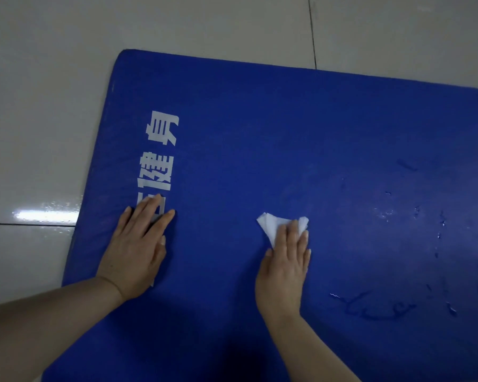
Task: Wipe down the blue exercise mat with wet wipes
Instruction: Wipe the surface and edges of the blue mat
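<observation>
The blue exercise mat (260,128) lies flat on the floor and fills most of the view, with white printed characters along its left side. My right hand (286,260) presses a crumpled white wet wipe (273,223) flat against the mat near its middle, fingers straight over it. My left hand (140,244) rests flat on the mat near the left edge, over the lowest printed characters, fingers straight. Wet streaks and droplets (414,244) glisten on the mat's right part.
Pale glossy floor tiles (39,106) surround the mat on the left and at the back, with a dark grout line (312,31) running away from the mat's far edge. A light glare (44,215) shines on the floor beside the left edge.
</observation>
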`<state>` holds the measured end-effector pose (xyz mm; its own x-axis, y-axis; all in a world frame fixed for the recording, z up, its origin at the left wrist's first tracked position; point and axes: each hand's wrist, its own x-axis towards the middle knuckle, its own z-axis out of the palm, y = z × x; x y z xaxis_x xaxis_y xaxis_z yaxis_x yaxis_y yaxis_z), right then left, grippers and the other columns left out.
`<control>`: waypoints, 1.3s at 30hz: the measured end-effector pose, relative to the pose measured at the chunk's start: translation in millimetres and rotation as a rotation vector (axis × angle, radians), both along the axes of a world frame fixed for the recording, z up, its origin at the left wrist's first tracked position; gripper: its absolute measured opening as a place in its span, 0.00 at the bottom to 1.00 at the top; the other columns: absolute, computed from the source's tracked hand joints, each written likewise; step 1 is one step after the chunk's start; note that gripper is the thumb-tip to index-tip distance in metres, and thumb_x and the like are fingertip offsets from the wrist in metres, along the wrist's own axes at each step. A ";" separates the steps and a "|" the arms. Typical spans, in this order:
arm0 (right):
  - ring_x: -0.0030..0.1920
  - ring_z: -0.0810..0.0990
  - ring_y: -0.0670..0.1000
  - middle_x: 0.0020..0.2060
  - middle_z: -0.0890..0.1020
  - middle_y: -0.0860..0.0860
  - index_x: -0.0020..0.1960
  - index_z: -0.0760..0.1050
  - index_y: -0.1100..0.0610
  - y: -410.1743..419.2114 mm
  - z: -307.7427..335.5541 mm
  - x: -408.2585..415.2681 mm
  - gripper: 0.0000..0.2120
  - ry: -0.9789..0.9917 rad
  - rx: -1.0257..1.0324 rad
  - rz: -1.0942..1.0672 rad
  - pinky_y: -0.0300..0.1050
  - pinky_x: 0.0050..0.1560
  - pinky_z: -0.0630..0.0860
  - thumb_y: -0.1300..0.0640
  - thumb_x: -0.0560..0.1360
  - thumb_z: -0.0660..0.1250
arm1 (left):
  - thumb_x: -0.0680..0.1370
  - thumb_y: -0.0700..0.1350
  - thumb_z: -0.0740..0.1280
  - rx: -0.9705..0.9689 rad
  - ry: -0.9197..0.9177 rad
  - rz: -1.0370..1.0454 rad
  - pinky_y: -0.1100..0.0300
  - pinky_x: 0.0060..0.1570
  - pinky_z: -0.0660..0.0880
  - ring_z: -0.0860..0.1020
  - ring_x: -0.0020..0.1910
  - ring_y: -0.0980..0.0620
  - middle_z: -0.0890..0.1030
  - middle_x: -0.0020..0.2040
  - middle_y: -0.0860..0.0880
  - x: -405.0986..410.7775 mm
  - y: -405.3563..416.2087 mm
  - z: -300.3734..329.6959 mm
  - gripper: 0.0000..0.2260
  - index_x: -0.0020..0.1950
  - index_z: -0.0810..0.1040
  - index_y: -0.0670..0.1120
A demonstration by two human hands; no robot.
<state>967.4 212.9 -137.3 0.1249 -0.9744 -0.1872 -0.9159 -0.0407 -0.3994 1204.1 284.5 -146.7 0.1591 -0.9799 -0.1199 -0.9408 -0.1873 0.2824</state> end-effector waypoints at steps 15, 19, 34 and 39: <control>0.67 0.19 0.45 0.68 0.22 0.40 0.71 0.25 0.46 -8.1 -1.9 8.3 0.33 0.120 0.251 0.185 0.47 0.61 0.16 0.38 0.78 0.41 | 0.80 0.43 0.58 0.215 -0.084 0.087 0.53 0.74 0.46 0.48 0.77 0.47 0.49 0.78 0.45 -23.6 -11.8 40.3 0.24 0.77 0.59 0.45; 0.67 0.19 0.45 0.68 0.23 0.41 0.73 0.27 0.47 -10.3 0.3 9.8 0.34 0.114 0.292 0.207 0.48 0.61 0.17 0.37 0.77 0.43 | 0.81 0.45 0.55 0.247 -0.048 0.082 0.55 0.74 0.43 0.46 0.77 0.49 0.45 0.79 0.48 -41.6 -0.6 57.3 0.25 0.78 0.54 0.50; 0.63 0.18 0.37 0.64 0.22 0.31 0.70 0.26 0.41 -12.3 -17.5 3.5 0.32 -0.017 0.232 0.167 0.44 0.59 0.17 0.34 0.73 0.37 | 0.77 0.44 0.54 -0.063 0.017 0.152 0.41 0.69 0.62 0.67 0.70 0.42 0.67 0.72 0.42 -29.3 34.0 9.3 0.21 0.67 0.73 0.42; 0.76 0.36 0.49 0.77 0.40 0.45 0.78 0.42 0.51 4.9 -9.5 32.9 0.29 0.086 0.135 -0.010 0.56 0.74 0.37 0.45 0.81 0.49 | 0.77 0.42 0.52 -0.229 0.157 0.173 0.40 0.69 0.62 0.66 0.70 0.40 0.68 0.71 0.41 -20.3 47.0 -8.0 0.20 0.65 0.74 0.39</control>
<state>1000.3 217.8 -146.8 0.0937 -0.9407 -0.3261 -0.9469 0.0170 -0.3211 1183.8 331.5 -154.7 0.3229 -0.9443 0.0642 -0.8422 -0.2557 0.4746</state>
